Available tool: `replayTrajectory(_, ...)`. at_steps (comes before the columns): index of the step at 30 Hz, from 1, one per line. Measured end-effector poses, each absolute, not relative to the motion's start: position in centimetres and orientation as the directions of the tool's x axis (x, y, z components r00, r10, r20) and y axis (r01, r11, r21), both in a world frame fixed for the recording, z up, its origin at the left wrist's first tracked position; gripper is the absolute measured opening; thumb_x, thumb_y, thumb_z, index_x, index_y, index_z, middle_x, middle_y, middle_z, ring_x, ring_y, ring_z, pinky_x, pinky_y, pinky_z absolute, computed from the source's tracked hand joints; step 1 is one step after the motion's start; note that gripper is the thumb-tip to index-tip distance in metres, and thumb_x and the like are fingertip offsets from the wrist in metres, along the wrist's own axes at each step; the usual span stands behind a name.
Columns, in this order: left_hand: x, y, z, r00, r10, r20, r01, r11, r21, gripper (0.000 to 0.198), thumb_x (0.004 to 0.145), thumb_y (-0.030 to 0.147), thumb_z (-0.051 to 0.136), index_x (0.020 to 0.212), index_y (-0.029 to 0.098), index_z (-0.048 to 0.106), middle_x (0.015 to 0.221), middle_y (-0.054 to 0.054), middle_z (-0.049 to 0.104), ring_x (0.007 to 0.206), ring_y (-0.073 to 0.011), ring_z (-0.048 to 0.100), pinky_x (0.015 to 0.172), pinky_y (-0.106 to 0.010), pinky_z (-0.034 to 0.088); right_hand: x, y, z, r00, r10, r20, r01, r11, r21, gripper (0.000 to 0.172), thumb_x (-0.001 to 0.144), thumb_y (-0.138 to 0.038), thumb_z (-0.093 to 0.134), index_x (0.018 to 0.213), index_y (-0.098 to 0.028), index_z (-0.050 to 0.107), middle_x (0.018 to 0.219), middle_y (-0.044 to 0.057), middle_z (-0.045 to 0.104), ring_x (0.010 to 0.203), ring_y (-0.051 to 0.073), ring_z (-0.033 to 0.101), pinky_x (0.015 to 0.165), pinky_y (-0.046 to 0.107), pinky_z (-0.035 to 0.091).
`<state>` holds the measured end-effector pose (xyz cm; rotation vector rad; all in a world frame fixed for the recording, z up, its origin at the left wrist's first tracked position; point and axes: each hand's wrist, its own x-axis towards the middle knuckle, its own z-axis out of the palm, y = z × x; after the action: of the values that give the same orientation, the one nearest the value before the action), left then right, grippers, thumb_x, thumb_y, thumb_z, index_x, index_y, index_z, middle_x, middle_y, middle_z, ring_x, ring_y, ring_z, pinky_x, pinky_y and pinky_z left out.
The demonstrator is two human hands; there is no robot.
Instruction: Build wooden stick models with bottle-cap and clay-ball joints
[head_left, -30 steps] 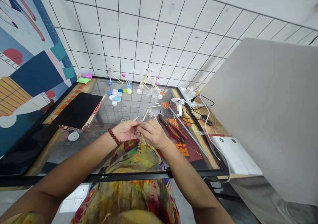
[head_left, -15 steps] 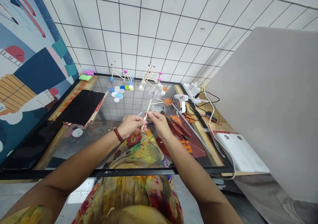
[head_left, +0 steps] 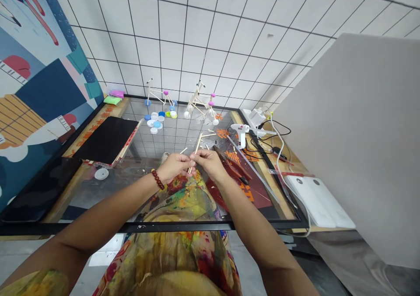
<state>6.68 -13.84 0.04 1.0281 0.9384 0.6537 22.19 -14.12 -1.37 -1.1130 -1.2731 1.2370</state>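
Observation:
Thin pale wooden sticks [head_left: 198, 142] are pinched between my two hands above the glass table top, slanting away from me. My left hand [head_left: 179, 167], with a beaded bracelet at the wrist, grips their lower part. My right hand [head_left: 208, 162] closes thumb and finger on them just beside it. Whether there are two sticks or more is hard to tell, since fingers cover the middle. Beyond the hands, a loose stick [head_left: 209, 135] lies on the glass. Farther back stand two small stick models, one with white wheels [head_left: 215, 122] and one with blue wheels [head_left: 147, 103].
Several bottle caps [head_left: 157, 124] lie at the back left, near a black tablet-like board [head_left: 106, 139]. A white glue gun [head_left: 241, 134] with cables stands right of centre. Red-handled pliers [head_left: 234, 167] rest by my right hand. White flat boxes [head_left: 318, 199] sit at the right edge.
My hands have drawn slightly closer together around the sticks, the right one shifting a little left and down. The view has tilted slightly; the table things stay put.

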Motion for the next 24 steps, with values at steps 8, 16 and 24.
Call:
replayTrajectory(8,6.62,-13.47,-0.61,0.46,0.82,-0.341,-0.085,0.423,0.902,0.036,0.054,0.036,0.088,0.074,0.011,0.072,0.07,-0.005,0.071,0.07,-0.0138,0.069,0.069,-0.026,0.058,22.23,-14.09,-1.67,0.012,0.956,0.293,0.161,0.287,-0.944,0.027,0.071,-0.044,0.074,0.061,-0.02,0.066,0.067,-0.001,0.062,0.066,0.013,0.054,0.066,0.027,0.043)
replayTrajectory(16,6.91,-13.49,-0.61,0.397,0.889,-0.227,-0.129,0.299,0.945,0.038,0.051,0.042,0.088,0.074,0.014,0.075,0.071,-0.003,0.072,0.072,-0.0149,0.069,0.071,-0.028,0.058,22.27,-14.56,-0.92,0.018,0.908,0.418,0.225,0.404,-0.887,0.02,0.077,-0.033,0.07,0.062,-0.021,0.067,0.069,0.0,0.066,0.066,0.014,0.056,0.066,0.028,0.044)
replayTrajectory(24,6.74,-13.13,-0.95,0.384,0.888,-0.252,-0.039,0.288,0.957,0.039,0.052,0.044,0.086,0.072,0.013,0.075,0.067,-0.004,0.072,0.062,-0.0138,0.067,0.064,-0.027,0.057,22.17,-14.52,-1.13,0.064,0.884,0.462,0.232,0.437,-0.869,0.021,0.078,-0.032,0.07,0.061,-0.021,0.065,0.07,0.0,0.067,0.065,0.013,0.056,0.065,0.027,0.044)
